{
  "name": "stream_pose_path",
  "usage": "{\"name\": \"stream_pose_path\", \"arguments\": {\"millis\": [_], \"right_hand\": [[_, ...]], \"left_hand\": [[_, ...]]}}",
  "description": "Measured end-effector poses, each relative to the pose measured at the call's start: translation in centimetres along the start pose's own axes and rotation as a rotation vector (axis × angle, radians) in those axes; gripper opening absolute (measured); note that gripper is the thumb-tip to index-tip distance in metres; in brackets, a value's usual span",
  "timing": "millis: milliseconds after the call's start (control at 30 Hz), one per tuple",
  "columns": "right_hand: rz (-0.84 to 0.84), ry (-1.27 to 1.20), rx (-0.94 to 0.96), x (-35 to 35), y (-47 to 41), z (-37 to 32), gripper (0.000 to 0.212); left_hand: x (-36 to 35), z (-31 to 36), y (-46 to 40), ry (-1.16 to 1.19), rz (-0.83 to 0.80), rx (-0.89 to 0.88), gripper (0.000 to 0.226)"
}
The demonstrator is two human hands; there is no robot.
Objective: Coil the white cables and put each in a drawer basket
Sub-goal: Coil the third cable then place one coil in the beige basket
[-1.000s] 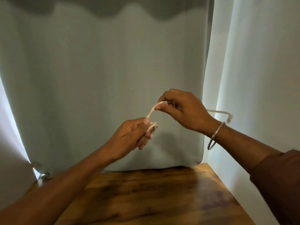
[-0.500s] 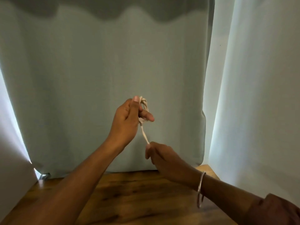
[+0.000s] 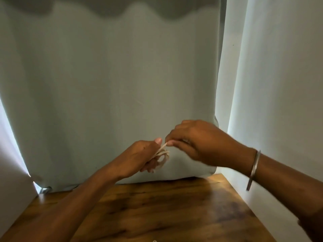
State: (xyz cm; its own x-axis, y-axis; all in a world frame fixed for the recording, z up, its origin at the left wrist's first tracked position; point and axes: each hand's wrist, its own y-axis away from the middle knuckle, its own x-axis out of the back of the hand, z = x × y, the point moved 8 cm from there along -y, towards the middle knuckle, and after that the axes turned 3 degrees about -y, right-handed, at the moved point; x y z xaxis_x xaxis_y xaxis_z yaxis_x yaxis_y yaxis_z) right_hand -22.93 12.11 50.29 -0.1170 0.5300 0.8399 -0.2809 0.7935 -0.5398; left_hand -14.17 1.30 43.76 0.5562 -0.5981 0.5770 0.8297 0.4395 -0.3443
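Observation:
A thin white cable point(image 3: 162, 155) is wound into a small bundle of loops in the air above the wooden tabletop. My left hand point(image 3: 139, 158) grips that bundle between thumb and fingers. My right hand point(image 3: 197, 142) is just to its right and slightly higher, and it pinches the cable's free end at the fingertips, close to my left thumb. A metal bangle point(image 3: 253, 170) sits on my right wrist. No drawer basket is in view.
A brown wooden tabletop point(image 3: 166, 210) lies below the hands. A pale green curtain point(image 3: 113, 84) hangs right behind them, down to the table's far edge. White curtain panels point(image 3: 279, 84) close off the right side and the left edge.
My right hand has come up from below the left hand to beside its thumb with the free cable end. My left hand has lowered with the bundle.

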Motion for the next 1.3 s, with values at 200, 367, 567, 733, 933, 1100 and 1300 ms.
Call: {"name": "stream_pose_path", "arguments": {"millis": [200,367,567,733,933,1100,1300], "right_hand": [[0.088,-0.031,0.044,1.8,-0.9,2.5,0.033],[0.297,-0.262,-0.11,0.7,-0.6,3.2,0.02],[0.326,-0.84,-0.412,-3.7,1.0,4.6,0.016],[0.511,-0.927,-0.474,-4.2,2.4,4.7,0.016],[0.514,-1.035,-0.484,-4.3,2.6,5.2,0.017],[0.504,-1.019,-0.449,-4.3,2.1,4.6,0.017],[0.51,-1.041,-0.492,-5.0,2.3,4.7,0.02]], "left_hand": [[-1.1,1.6,1.3,0.558,-0.199,-0.074,0.033],[-0.9,1.6,0.8,0.773,-0.074,-0.062,0.021],[-1.3,1.4,-0.1,0.718,0.097,0.01,0.039],[-0.1,-0.3,-0.2,0.53,0.294,0.167,0.032],[-0.7,0.4,-0.1,0.453,0.195,0.219,0.053],[-1.8,1.4,-0.1,0.503,0.109,0.206,0.054],[0.7,0.3,-0.1,0.262,0.429,0.197,0.055]]}}
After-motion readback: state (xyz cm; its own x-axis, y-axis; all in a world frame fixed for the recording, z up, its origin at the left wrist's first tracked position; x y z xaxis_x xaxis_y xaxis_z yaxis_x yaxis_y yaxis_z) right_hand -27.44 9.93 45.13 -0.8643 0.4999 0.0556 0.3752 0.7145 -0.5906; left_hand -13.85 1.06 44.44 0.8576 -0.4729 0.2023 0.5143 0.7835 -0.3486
